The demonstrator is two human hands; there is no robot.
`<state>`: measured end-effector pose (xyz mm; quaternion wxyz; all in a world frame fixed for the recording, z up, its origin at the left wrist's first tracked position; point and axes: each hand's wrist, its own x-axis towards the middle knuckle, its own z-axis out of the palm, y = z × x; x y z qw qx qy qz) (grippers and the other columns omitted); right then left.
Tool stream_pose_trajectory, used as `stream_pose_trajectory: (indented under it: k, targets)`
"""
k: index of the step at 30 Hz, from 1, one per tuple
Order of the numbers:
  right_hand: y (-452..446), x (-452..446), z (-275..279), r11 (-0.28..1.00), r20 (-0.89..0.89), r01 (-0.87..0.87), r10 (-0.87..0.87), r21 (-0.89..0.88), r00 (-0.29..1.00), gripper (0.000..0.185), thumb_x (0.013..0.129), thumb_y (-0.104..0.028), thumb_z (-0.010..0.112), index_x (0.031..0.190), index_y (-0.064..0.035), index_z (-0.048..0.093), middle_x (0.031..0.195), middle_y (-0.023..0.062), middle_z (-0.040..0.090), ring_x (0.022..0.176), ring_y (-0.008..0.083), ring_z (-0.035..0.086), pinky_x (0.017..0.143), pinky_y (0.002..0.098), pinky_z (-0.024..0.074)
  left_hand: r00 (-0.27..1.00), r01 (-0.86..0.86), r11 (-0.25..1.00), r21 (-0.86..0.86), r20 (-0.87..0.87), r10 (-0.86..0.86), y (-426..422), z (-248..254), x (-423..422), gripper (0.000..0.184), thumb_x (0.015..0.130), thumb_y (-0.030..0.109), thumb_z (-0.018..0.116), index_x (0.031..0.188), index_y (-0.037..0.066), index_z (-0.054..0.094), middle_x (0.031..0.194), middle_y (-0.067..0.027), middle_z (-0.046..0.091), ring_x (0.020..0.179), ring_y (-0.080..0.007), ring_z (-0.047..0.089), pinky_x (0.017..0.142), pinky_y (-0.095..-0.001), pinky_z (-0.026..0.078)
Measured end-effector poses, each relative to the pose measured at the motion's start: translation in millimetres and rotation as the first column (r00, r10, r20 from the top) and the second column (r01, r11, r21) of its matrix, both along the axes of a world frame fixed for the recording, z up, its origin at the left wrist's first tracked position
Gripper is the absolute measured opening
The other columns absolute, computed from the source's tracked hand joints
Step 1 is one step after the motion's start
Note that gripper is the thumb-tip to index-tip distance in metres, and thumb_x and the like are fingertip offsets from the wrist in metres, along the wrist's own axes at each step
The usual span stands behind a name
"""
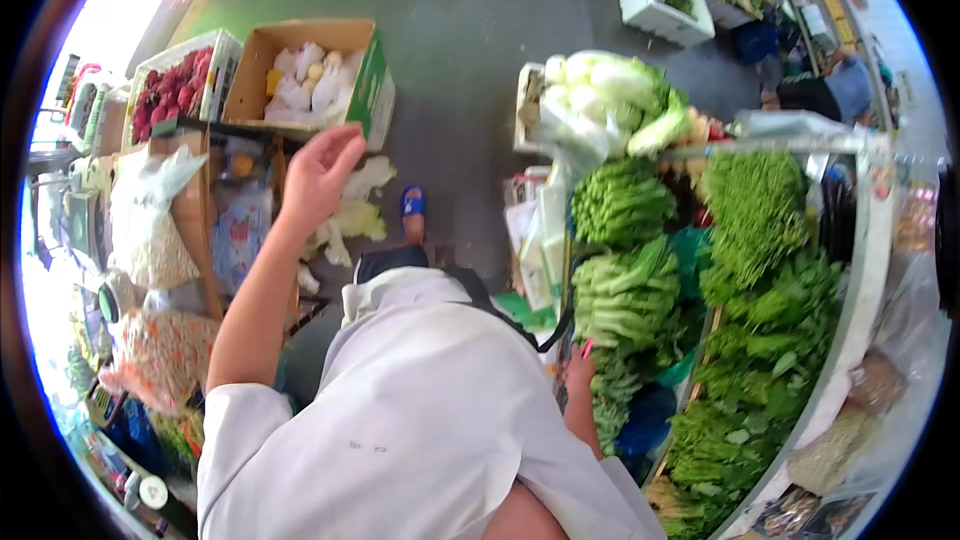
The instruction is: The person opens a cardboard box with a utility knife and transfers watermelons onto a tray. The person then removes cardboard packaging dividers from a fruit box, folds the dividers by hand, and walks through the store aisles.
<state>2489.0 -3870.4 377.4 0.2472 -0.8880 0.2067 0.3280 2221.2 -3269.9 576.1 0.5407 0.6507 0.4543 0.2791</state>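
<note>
My left hand (325, 172) is raised in front of the cardboard box (378, 70) of white-wrapped produce, with its fingers curled together and nothing visible in them. Low on the right, my right hand (579, 370) is closed around a small pink object (587, 348), too small to name. It is beside the green leafy bunches (620, 300) on the vegetable stand, near a black strap (563, 325). Part of this hand's fingers is hard to make out.
A crate of red produce (172, 95) and bagged goods (150, 220) line the left side. Pale cabbages (600, 90) top the right stand, which has a metal rim (875, 230). Leaf scraps (358, 220) lie on the floor. Another person (845, 88) is at the upper right.
</note>
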Motion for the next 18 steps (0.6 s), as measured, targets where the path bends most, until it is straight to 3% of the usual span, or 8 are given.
stream_pose_trajectory:
  k: [2,4,5,9,13,15,17,18]
  targets:
    - [42.8,-9.5,2.5,1.0,0.005,0.022,-0.022,-0.015,1.0,0.036,0.089,-0.041,0.069,0.091,-0.005,0.067,0.058,0.0067,0.059,0.045,0.0189,0.057,0.044,0.0349,0.0462,0.98,-0.045,0.973,0.227,0.201,-0.002,66.1,81.9,21.5,0.028,0.098,0.016,0.063,0.121,0.001,0.066,0.108,-0.0069,0.07,0.1,-0.0135,0.064,0.091,-0.0274,0.05]
    - [71.8,-10.3,-22.6,0.978,-0.209,-0.199,0.18,-0.07,0.961,0.038,0.092,-0.041,0.067,0.117,-0.013,0.065,0.066,0.0098,0.065,0.044,0.0193,0.056,0.04,0.0328,0.0464,0.933,-0.174,0.799,0.575,0.356,-0.053,121.3,145.0,28.3,0.028,0.098,0.013,0.06,0.122,-0.002,0.065,0.111,-0.0109,0.07,0.097,-0.0137,0.065,0.088,-0.0269,0.05]
    - [106.8,-19.3,-13.5,0.947,-0.08,-0.316,0.319,0.049,0.944,0.047,0.093,-0.041,0.065,0.132,-0.0163,0.057,0.07,0.0097,0.066,0.045,0.0189,0.057,0.04,0.0317,0.0462,0.906,-0.206,0.701,0.683,0.405,-0.128,144.0,170.0,28.0,0.028,0.098,0.013,0.061,0.121,-0.002,0.065,0.11,-0.0109,0.07,0.096,-0.0138,0.065,0.087,-0.027,0.05]
    - [265.6,-17.9,4.3,0.604,0.057,-0.79,0.797,-0.105,0.602,0.039,0.1,-0.035,0.049,0.113,-0.0023,0.066,0.084,0.0219,0.07,0.07,0.0361,0.066,0.066,0.0438,0.0519,0.788,-0.142,0.421,0.896,0.359,-0.499,208.9,242.4,34.9,0.027,0.097,0.013,0.062,0.12,-0.002,0.065,0.107,-0.0105,0.07,0.093,-0.014,0.064,0.084,-0.027,0.05]
    - [357.1,14.5,-61.9,0.76,-0.051,-0.567,0.611,0.316,0.79,0.045,0.104,-0.032,0.041,0.132,0.0018,0.054,0.12,0.0181,0.06,0.106,0.0289,0.055,0.094,0.0398,0.0427,0.709,-0.017,0.339,0.941,0.25,-0.659,279.0,260.7,70.0,0.027,0.096,0.013,0.063,0.118,-0.002,0.065,0.104,-0.0101,0.07,0.089,-0.0143,0.064,0.08,-0.0271,0.05]
    - [383.9,47.6,-124.1,0.756,-0.315,-0.078,0.361,0.65,0.877,0.05,0.106,-0.03,0.038,0.141,0.0039,0.048,0.138,0.0161,0.054,0.125,0.0254,0.049,0.108,0.0379,0.038,0.691,0.026,0.317,0.948,0.212,-0.691,324.7,260.4,94.2,0.027,0.095,0.013,0.064,0.117,-0.002,0.065,0.103,-0.0099,0.07,0.087,-0.0145,0.064,0.078,-0.0272,0.049]
    - [473.8,76.7,-81.1,0.479,0.325,-0.835,0.771,0.269,0.547,0.036,0.1,-0.029,0.048,0.107,0.0003,0.067,0.096,0.0278,0.068,0.09,0.0454,0.065,0.079,0.0478,0.05,0.686,0.052,0.305,0.951,0.188,-0.703,379.7,258.4,120.7,0.027,0.094,0.013,0.065,0.117,-0.002,0.066,0.102,-0.0097,0.07,0.085,-0.0146,0.063,0.077,-0.0272,0.049]
    - [516.0,97.1,-72.8,0.521,0.202,-0.827,0.805,0.21,0.558,0.035,0.1,-0.026,0.047,0.107,0.0009,0.067,0.104,0.029,0.067,0.099,0.0446,0.065,0.083,0.0479,0.0496,0.689,0.063,0.307,0.95,0.182,-0.702,410.0,259.8,134.5,0.027,0.094,0.013,0.065,0.116,-0.002,0.066,0.101,-0.0096,0.07,0.084,-0.0147,0.063,0.076,-0.0272,0.049]
